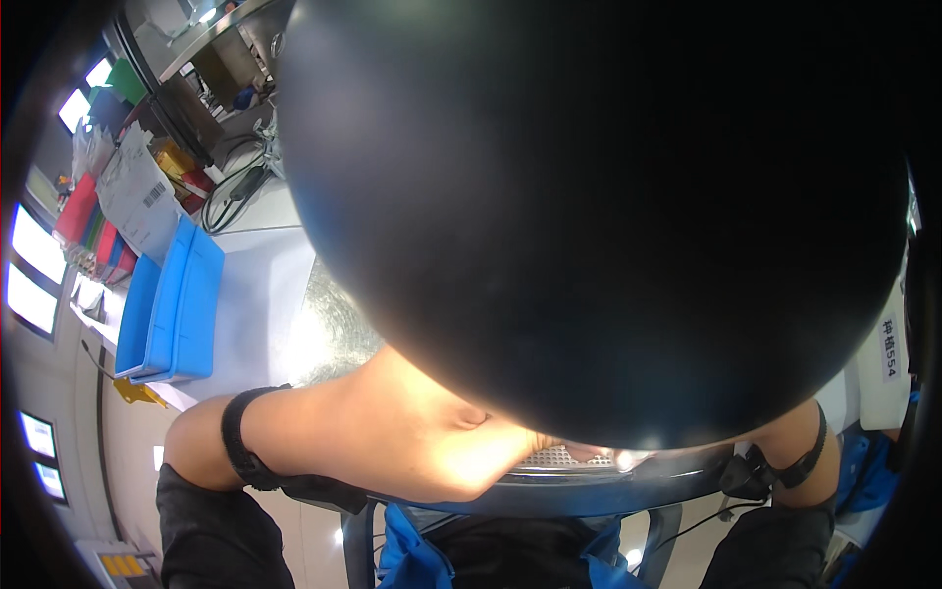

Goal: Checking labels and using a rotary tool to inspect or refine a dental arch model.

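Observation:
A large, smooth black rounded thing [589,216] fills the middle and right of the head view, very near the camera; its kind cannot be told. From the lower left my left forearm, with a black strap [235,442] around it, reaches inward. My left hand [466,452] is bent at the wrist, its fingers mostly hidden behind the black shape. At the right only my right forearm [790,444] shows, also strapped; the black shape covers most of that hand. Between them, a few fingertips [586,453] and a small shiny spot appear over a perforated surface [554,457].
At the left stand nested blue bins [186,304] on a white table [260,270]. Behind them are papers [137,191], coloured stacks [93,231] and black cables [240,191]. A scratched shiny plate [339,329] lies near my left arm. A labelled white box [883,363] is at the right.

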The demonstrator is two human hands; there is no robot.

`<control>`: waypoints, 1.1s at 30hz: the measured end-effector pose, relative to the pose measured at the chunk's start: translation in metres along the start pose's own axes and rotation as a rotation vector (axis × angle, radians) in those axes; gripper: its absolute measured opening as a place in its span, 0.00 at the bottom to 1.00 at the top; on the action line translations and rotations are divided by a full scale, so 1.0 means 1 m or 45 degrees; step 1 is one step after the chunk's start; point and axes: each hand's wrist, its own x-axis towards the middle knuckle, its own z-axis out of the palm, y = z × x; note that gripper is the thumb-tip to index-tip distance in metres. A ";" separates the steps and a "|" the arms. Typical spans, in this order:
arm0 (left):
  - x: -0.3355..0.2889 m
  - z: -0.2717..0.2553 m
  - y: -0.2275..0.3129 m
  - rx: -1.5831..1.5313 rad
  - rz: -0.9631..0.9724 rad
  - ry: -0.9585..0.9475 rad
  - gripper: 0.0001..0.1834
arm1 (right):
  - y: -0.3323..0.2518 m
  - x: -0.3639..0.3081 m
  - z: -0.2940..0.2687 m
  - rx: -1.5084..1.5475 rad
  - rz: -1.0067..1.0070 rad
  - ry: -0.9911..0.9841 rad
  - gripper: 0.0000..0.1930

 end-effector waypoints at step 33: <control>0.005 -0.009 0.019 0.258 -0.143 -0.241 0.12 | -0.004 0.003 0.000 0.169 0.045 -0.017 0.21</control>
